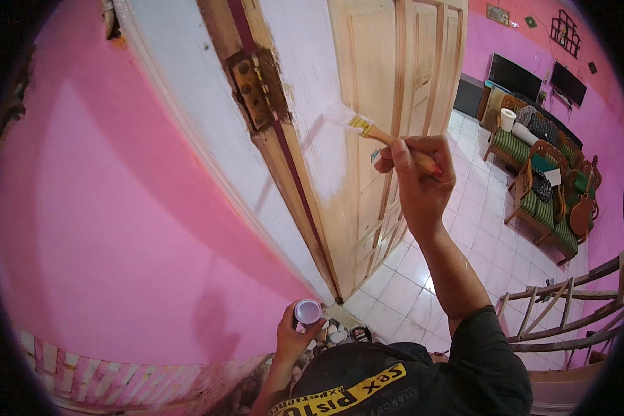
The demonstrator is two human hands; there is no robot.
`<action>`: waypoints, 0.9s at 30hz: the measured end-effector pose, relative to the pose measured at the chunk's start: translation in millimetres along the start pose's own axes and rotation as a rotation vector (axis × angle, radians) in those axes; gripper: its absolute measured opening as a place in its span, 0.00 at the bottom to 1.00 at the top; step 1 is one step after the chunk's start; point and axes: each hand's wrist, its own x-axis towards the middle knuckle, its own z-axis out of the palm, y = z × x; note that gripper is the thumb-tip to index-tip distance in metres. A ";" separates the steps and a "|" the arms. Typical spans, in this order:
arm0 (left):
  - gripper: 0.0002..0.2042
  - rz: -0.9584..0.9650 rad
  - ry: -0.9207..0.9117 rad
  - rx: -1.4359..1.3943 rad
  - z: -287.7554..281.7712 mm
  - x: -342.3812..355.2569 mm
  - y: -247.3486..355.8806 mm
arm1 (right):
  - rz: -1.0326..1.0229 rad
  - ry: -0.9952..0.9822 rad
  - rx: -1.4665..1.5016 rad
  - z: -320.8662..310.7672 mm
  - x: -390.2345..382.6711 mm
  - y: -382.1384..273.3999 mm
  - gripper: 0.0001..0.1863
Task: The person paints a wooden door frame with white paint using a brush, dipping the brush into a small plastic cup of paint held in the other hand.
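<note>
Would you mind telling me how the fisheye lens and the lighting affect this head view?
In the head view, the door frame bows strongly and the corners go black; the right hand with the paintbrush is sharp, casting a soft shadow on the door; the left hand holds a small cup in dimmer light.

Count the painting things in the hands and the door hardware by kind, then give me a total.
Brush: 1, in the right hand, bristles on the door
Paint cup: 1, in the left hand
Hinge: 1, on the door's edge
Total: 3
</note>
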 end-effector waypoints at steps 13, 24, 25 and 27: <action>0.29 -0.028 -0.042 -0.006 -5.6 -5.8 -8.3 | 0.611 -0.077 -0.263 -50.7 -133.2 87.5 0.07; 0.30 -0.023 -0.069 -0.094 -2.0 -5.3 -13.0 | 0.241 0.092 -0.002 0.1 -61.7 20.7 0.06; 0.30 -0.035 -0.064 -0.083 -2.8 -6.2 -14.4 | 0.243 0.092 -0.002 -6.6 -70.2 20.5 0.06; 0.30 -0.017 -0.068 -0.088 -1.9 -5.2 -12.5 | 0.378 0.035 -0.147 -23.5 -91.3 27.7 0.06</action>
